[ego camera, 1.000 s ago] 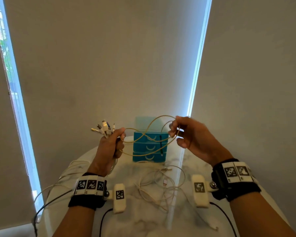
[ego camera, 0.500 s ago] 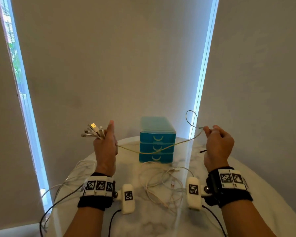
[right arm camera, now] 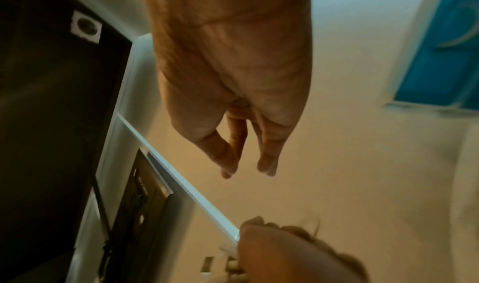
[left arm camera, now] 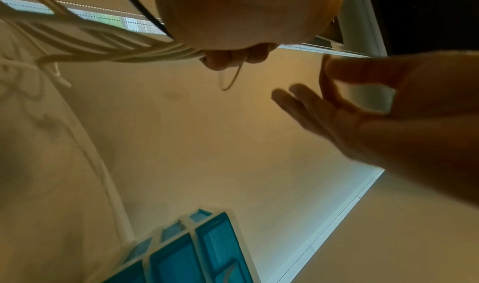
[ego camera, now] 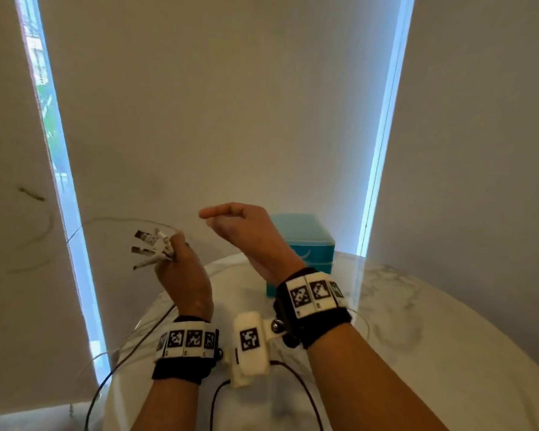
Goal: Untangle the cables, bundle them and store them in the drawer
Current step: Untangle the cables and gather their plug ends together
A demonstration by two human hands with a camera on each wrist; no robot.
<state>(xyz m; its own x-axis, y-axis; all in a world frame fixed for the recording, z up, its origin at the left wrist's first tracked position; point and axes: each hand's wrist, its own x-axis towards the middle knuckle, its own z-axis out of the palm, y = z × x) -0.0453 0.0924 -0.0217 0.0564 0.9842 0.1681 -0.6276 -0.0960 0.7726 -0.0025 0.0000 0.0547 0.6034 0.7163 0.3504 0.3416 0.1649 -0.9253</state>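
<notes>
My left hand (ego camera: 181, 269) is raised over the table's left edge and grips a bunch of white cables (ego camera: 151, 248), whose plug ends fan out to the left of the fist. A thin cable (ego camera: 112, 220) arcs out from the fist to the left, blurred. In the left wrist view the cables (left arm camera: 103, 35) trail from my left hand (left arm camera: 233, 58). My right hand (ego camera: 209, 217) hovers just right of the left one, with fingers (right arm camera: 267, 164) straight and nothing between them. The teal drawer unit (ego camera: 305, 237) stands behind the right hand, its drawers shut.
The round white marble table (ego camera: 417, 321) runs right and forward of my arms. Loose white and black cables (ego camera: 122, 353) hang off its left edge. Grey blinds close off the back, with bright window strips (ego camera: 383, 135) left and right.
My right hand has let go of the thin cable and swung left, close to the left hand. The freed cable has whipped out to the left. The left hand still holds the bunch.
</notes>
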